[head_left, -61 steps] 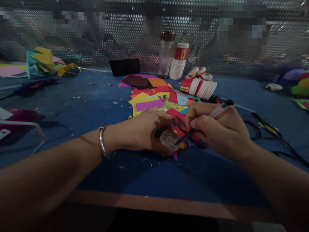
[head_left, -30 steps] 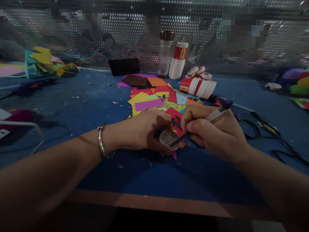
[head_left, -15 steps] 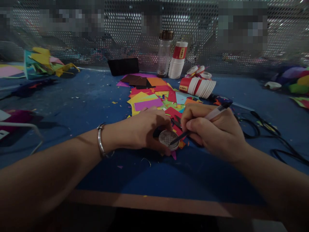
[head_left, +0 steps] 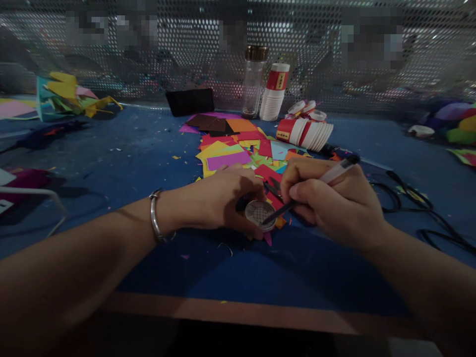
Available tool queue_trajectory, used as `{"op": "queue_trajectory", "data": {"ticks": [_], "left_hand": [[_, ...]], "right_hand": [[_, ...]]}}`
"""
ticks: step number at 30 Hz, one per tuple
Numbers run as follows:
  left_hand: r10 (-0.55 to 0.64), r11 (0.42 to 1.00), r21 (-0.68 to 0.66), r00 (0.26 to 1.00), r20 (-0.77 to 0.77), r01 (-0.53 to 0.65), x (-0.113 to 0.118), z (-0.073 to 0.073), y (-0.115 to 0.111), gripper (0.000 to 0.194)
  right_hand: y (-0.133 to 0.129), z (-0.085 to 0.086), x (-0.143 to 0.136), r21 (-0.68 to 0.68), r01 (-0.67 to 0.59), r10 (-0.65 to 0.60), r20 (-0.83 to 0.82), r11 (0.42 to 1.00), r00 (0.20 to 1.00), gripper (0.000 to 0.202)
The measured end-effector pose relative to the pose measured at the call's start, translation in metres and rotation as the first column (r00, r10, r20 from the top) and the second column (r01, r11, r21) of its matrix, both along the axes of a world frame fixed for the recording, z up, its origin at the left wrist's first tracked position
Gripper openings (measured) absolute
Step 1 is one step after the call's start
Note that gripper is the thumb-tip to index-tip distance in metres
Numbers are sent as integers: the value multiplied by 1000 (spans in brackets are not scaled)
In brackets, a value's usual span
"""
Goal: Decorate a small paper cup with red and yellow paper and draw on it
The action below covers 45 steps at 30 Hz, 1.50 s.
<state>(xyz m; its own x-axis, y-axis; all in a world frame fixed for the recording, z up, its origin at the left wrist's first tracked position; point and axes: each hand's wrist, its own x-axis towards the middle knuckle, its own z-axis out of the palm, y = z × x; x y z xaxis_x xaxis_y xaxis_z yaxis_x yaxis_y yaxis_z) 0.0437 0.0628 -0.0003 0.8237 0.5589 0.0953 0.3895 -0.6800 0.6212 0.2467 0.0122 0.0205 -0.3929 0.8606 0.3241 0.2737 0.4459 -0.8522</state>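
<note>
Near the middle of the blue table, my left hand grips a small round piece, its pale face marked with dark crossing lines. My right hand pinches a pen with a clear barrel and dark ends. The pen's tip rests on or just over the lined face, towards its lower right. Beyond my hands lies a heap of coloured paper. Dark scissor-like blades show between my hands, partly hidden.
A black phone-like slab, a clear bottle and stacked paper cups stand at the back. More cups lie behind my right hand. Black cable loops at the right. A teal cup with paper lies far left.
My right hand and the pen have shifted very slightly to the right, with the tip a touch lower on the lined face. My left hand holds its place.
</note>
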Motion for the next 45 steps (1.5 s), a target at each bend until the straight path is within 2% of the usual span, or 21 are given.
{"op": "queue_trajectory", "data": {"ticks": [3, 9, 25, 34, 45], "left_hand": [[10, 999, 38, 999, -50, -8, 0, -1, 0, 48], [14, 1000, 13, 999, -46, -14, 0, 0, 0, 39], [-15, 1000, -7, 1000, -27, 15, 1, 0, 0, 38], [-33, 999, 24, 999, -4, 33, 0, -1, 1, 39], [-23, 1000, 21, 1000, -20, 23, -1, 0, 0, 39]], "right_hand": [[2, 0, 1, 18, 30, -30, 9, 999, 999, 24], [2, 1, -1, 39, 27, -28, 14, 999, 1000, 24], [2, 2, -2, 27, 3, -3, 16, 1000, 1000, 26], [1, 2, 0, 15, 4, -5, 47, 1000, 999, 26], [1, 3, -1, 49, 26, -28, 49, 998, 998, 25]]}}
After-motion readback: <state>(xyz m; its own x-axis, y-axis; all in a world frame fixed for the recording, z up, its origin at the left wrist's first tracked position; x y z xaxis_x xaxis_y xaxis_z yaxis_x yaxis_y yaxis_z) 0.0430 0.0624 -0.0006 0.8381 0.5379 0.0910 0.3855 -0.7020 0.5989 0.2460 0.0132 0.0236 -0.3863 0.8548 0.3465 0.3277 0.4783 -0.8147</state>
